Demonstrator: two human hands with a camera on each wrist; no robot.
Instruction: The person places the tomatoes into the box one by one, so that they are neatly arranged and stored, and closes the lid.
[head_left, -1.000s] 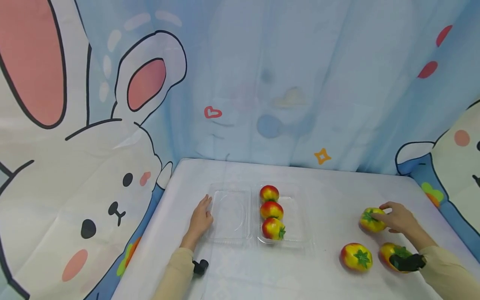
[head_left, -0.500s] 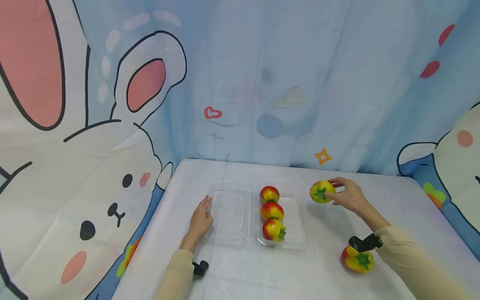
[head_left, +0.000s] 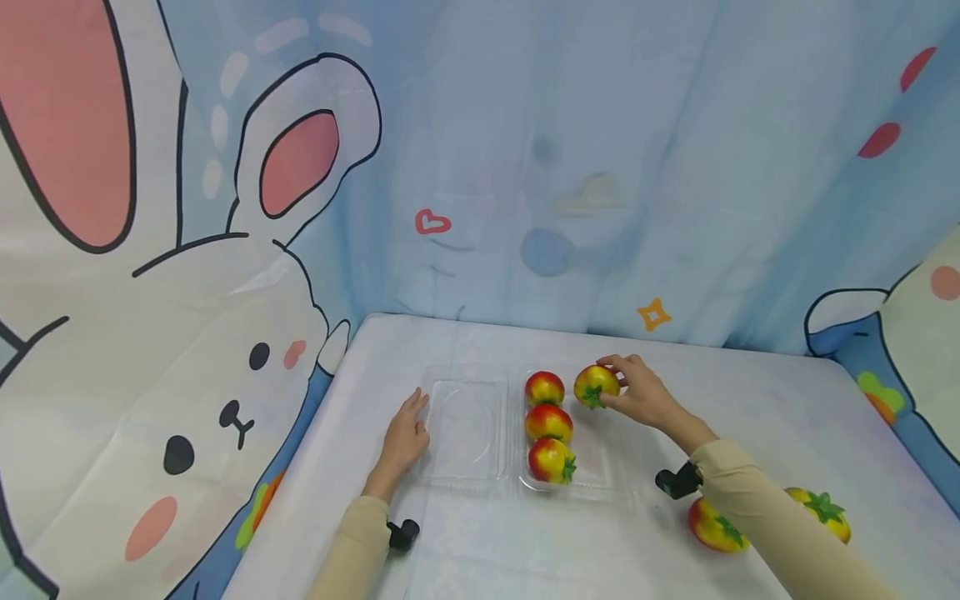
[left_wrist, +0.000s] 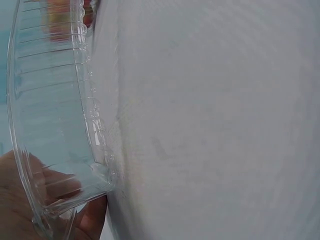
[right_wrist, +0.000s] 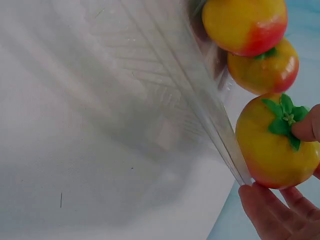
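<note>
A clear plastic clamshell box lies unfolded, with its flat lid half [head_left: 467, 429] to the left and its tray half [head_left: 595, 467] to the right. Three red-and-yellow fruits [head_left: 549, 423] line the tray's left side. My left hand [head_left: 405, 437] rests at the lid half's left edge, its fingers touching the plastic [left_wrist: 50, 110]. My right hand [head_left: 643, 393] holds another red-and-yellow fruit [head_left: 595, 383] over the tray's far right part. In the right wrist view, the thumb [right_wrist: 307, 127] lies by the green leaves of that fruit and the fingers are beneath, beside the tray's rim.
Two more red-and-yellow fruits stand at the right front: one [head_left: 712, 527] partly behind the right sleeve [head_left: 772, 517], the other [head_left: 834, 515] beyond it. A white cloth [head_left: 480, 542] covers the table. Cartoon-printed curtains [head_left: 480, 150] hang behind and at both sides.
My right hand has carried the fruit leftward from the right side of the table to above the tray. My left hand has stayed at the lid half.
</note>
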